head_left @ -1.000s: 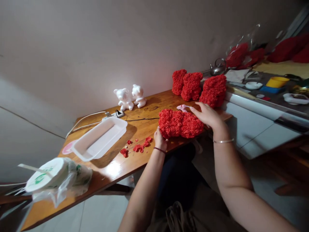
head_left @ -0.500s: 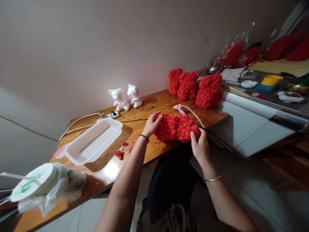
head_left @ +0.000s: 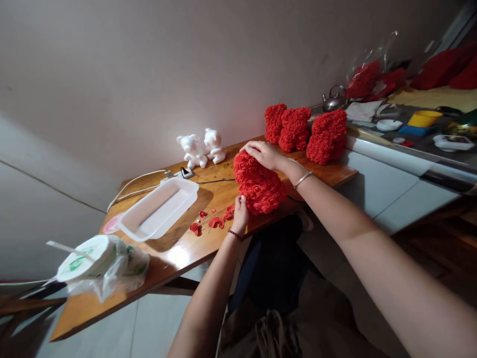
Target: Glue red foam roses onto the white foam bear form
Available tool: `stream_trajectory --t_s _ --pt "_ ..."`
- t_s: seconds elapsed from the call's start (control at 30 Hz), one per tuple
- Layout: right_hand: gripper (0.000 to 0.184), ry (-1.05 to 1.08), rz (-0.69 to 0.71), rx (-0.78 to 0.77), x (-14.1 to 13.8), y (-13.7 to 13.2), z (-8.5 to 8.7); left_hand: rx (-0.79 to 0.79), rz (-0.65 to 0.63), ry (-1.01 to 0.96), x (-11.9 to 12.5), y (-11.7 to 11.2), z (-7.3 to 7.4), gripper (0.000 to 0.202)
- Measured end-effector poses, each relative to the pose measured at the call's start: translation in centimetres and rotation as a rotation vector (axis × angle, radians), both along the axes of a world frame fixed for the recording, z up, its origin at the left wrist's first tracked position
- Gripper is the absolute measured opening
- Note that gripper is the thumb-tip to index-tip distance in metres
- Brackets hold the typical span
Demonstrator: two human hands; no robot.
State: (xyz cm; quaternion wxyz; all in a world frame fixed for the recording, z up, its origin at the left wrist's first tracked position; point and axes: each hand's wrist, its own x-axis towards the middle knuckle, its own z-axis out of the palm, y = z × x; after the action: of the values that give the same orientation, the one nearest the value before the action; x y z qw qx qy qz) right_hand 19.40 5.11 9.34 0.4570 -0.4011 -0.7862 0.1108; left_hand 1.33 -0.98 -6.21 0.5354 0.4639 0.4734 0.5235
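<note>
Rose bear (head_left: 259, 188): long axis leans upper-left; left hand (head_left: 240, 214) holds lower-left side, right hand (head_left: 263, 154) cups top, grip unclear.

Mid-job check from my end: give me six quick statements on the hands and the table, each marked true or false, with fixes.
1. The right hand lies on top of the red rose-covered figure. True.
2. The loose red petals are inside the white tray. False: they lie on the wooden table, beside the tray.
3. Three other red figures stand toward the back of the table. True.
4. The left hand is holding the tray. False: it is at the lower part of the red rose-covered figure.
5. The right wrist wears dark red beads. False: it wears a silvery band; the beads are on the left wrist.
6. Two white bear figures sit near the wall. True.
</note>
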Motion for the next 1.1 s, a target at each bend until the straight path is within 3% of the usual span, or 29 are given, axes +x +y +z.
stream_trajectory --t_s 0.1,0.23,0.43,0.53,0.7,0.8,0.87,0.97,1.1 --pt "0.036 0.018 0.083 -0.025 -1.1 1.8 -0.7 0.056 0.0 0.09 0.4 -0.7 -0.9 0.028" --pt "0.039 0.141 0.093 0.023 -0.5 2.9 -2.1 0.113 -0.006 0.152 0.9 -0.5 -1.2 0.029" --pt "0.057 0.356 -0.043 0.07 3.4 4.6 -3.7 0.283 0.013 0.28 3.4 -0.2 -0.8 0.068" --pt "0.065 0.443 -0.13 0.091 6.4 4.5 -4.4 0.375 0.002 0.431 4.9 0.1 -0.9 0.069" --pt "0.062 0.617 -0.322 0.168 10.1 0.7 -7.6 0.403 0.023 0.484 6.0 1.0 -1.6 0.055" --pt "0.054 0.671 -0.501 0.111 9.6 -3.2 -11.5 0.401 0.017 0.455 6.1 1.6 -2.1 0.054" --pt "0.053 0.636 -0.448 0.035 8.6 -5.4 -14.3 0.399 0.019 0.437 6.1 1.8 -2.3 0.054" --pt "0.077 0.521 -0.328 -0.005 6.9 -6.9 -17.3 0.403 0.02 0.421 6.1 1.9 -2.6 0.053" --pt "0.097 0.447 -0.418 0.0 5.5 -6.2 -18.2 0.427 -0.008 0.422 6.3 1.6 -2.5 0.055"
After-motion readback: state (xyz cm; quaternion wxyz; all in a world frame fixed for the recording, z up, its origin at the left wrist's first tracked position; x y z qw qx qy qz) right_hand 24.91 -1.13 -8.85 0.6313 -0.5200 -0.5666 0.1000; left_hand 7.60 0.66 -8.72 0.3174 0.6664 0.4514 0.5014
